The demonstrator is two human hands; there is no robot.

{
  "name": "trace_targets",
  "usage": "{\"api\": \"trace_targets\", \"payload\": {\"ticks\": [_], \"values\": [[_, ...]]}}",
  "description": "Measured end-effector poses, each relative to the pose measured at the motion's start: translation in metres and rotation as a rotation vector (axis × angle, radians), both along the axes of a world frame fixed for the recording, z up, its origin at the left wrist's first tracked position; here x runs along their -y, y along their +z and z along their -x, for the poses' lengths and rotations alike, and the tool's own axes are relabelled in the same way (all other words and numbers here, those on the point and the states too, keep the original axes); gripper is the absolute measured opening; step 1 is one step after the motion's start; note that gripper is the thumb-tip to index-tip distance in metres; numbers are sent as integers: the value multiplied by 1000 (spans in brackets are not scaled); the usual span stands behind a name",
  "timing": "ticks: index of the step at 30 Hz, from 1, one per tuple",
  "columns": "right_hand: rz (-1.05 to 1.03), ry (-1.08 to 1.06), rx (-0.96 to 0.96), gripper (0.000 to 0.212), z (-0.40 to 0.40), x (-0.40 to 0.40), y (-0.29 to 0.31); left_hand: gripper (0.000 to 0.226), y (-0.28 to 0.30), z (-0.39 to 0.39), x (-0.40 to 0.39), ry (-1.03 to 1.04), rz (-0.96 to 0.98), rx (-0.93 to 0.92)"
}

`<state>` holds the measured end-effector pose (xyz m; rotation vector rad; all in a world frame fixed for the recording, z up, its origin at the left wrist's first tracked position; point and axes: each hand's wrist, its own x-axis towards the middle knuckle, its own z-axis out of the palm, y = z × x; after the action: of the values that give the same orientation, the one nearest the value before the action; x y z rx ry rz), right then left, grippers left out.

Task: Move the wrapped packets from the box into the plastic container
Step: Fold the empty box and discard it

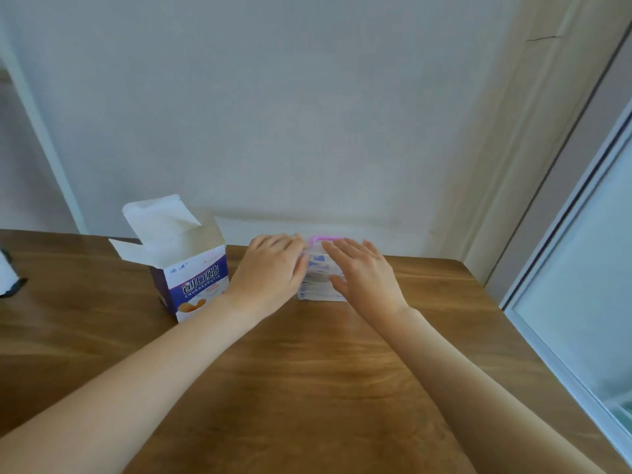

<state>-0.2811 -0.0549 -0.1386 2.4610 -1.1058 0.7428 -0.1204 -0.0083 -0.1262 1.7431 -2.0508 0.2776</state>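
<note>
Hands, left [270,268] and right [366,271], flank packet-filled container [319,268] beside open box [184,261].

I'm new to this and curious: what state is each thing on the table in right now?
Box: upright, top flaps open.
Plastic container: between both hands, wrapped packets visible inside.
Left hand: flat against the container's side.
Right hand: open, resting on the container.
</note>
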Motion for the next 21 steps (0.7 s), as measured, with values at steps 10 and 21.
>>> {"api": "trace_targets", "payload": {"ticks": [10,21], "values": [[-131,291,204,26,-74,-48,43,37,18,-34,-57,135,281,-20],[-354,264,-108,16,-151,-131,48,23,41,-99,-166,346,-92,192]]}}
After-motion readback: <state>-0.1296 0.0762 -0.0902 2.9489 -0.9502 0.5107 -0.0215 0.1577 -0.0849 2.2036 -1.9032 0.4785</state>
